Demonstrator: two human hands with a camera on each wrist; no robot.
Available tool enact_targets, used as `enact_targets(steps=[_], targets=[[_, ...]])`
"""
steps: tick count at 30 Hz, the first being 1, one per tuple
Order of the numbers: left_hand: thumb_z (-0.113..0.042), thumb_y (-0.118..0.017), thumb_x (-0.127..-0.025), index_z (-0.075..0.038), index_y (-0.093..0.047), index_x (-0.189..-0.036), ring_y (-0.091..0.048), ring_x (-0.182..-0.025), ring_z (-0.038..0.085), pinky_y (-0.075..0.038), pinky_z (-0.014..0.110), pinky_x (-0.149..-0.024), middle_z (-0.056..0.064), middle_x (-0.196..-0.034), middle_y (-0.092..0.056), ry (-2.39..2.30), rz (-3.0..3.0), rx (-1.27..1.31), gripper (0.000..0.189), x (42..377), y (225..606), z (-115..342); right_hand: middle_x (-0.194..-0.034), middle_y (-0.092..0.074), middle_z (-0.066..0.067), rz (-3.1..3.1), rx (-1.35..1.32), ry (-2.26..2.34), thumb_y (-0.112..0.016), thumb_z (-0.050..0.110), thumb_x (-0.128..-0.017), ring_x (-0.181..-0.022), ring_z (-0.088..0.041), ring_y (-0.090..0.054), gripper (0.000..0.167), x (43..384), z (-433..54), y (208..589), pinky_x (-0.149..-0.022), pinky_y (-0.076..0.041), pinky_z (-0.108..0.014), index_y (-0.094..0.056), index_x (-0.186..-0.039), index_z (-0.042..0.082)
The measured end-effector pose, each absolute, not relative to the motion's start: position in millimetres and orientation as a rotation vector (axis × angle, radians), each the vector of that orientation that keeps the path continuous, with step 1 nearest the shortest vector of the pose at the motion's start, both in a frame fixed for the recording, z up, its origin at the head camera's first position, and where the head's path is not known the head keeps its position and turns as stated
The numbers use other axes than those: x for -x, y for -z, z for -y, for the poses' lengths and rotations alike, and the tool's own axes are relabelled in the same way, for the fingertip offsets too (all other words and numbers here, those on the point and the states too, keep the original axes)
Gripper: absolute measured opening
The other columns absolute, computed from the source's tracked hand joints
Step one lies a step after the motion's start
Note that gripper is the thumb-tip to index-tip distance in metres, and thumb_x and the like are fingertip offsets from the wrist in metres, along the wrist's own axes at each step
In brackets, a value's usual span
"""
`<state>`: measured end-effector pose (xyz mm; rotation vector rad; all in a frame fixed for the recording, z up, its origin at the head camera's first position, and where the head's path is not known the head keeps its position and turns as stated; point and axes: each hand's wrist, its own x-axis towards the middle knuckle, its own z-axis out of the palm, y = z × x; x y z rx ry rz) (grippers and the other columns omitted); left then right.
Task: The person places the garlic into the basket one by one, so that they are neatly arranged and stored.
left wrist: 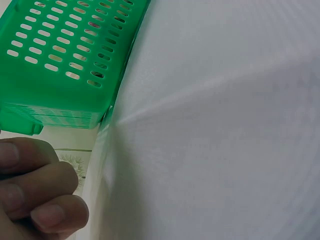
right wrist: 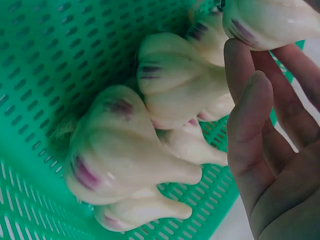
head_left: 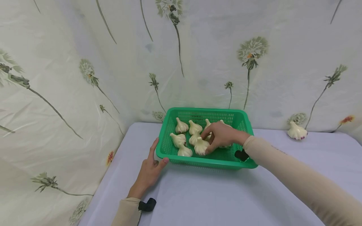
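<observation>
A green plastic basket (head_left: 203, 161) with slotted walls stands on the table and contains several whitish garlic bulbs (head_left: 181, 126) with purple streaks. My right hand (head_left: 223, 134) reaches down into it, thumb and fingertips around one garlic bulb (head_left: 200, 146) near the front wall. In the right wrist view that garlic bulb (right wrist: 272, 25) sits at the fingertips, with other bulbs beside it. My left hand (head_left: 148, 172) holds the basket's front left corner between thumb and index finger. The left wrist view shows its other fingers (left wrist: 42, 185) curled below the basket's corner.
One more garlic bulb (head_left: 297, 131) lies apart at the table's back right. A white cloth covers the table (head_left: 203, 197). Behind and to the left hangs a pale curtain (head_left: 209, 62) printed with dandelions, close to the basket's back rim.
</observation>
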<state>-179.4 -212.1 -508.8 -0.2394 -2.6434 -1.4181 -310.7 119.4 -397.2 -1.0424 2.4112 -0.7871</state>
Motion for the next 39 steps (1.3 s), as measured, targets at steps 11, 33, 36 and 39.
enact_targets(steps=[11,33,36,39], targets=[[-0.043,-0.069,-0.103,-0.049,-0.014,-0.168,-0.024,-0.044,0.000,-0.023,0.022,-0.045,-0.015,-0.048,-0.032,1.416,2.649,0.218,0.086,178.5,507.7,211.6,-0.123,-0.078,-0.007,-2.443,1.212,0.677,-0.097,0.029,-0.078,-0.116,-0.028,-0.072,0.046,309.1,-106.0,408.1,-0.098,-0.058,-0.051,-0.082,-0.118,0.012],[-0.048,-0.068,-0.103,-0.045,-0.014,-0.169,-0.024,-0.045,-0.001,-0.023,0.022,-0.046,-0.014,-0.049,-0.032,1.424,2.640,0.235,0.085,178.2,507.4,212.0,-0.104,-0.080,0.006,-2.476,1.353,0.572,-0.096,0.029,-0.078,-0.094,-0.019,-0.075,0.034,308.7,-98.6,424.7,-0.087,-0.060,-0.038,-0.084,-0.107,0.018],[-0.047,-0.068,-0.103,-0.045,-0.014,-0.169,-0.024,-0.044,-0.001,-0.023,0.022,-0.046,-0.015,-0.049,-0.032,1.414,2.642,0.235,0.085,179.0,507.9,212.2,-0.104,-0.080,0.007,-2.484,1.349,0.556,-0.096,0.032,-0.078,-0.094,-0.019,-0.075,0.034,308.5,-97.9,424.2,-0.087,-0.060,-0.037,-0.084,-0.107,0.018],[-0.047,-0.067,-0.103,-0.046,-0.014,-0.169,-0.024,-0.044,-0.001,-0.023,0.022,-0.045,-0.014,-0.048,-0.032,1.407,2.645,0.229,0.085,179.1,508.9,212.3,-0.108,-0.080,0.005,-2.495,1.340,0.533,-0.096,0.034,-0.079,-0.099,-0.018,-0.075,0.038,308.3,-98.0,424.9,-0.089,-0.060,-0.038,-0.084,-0.111,0.017]])
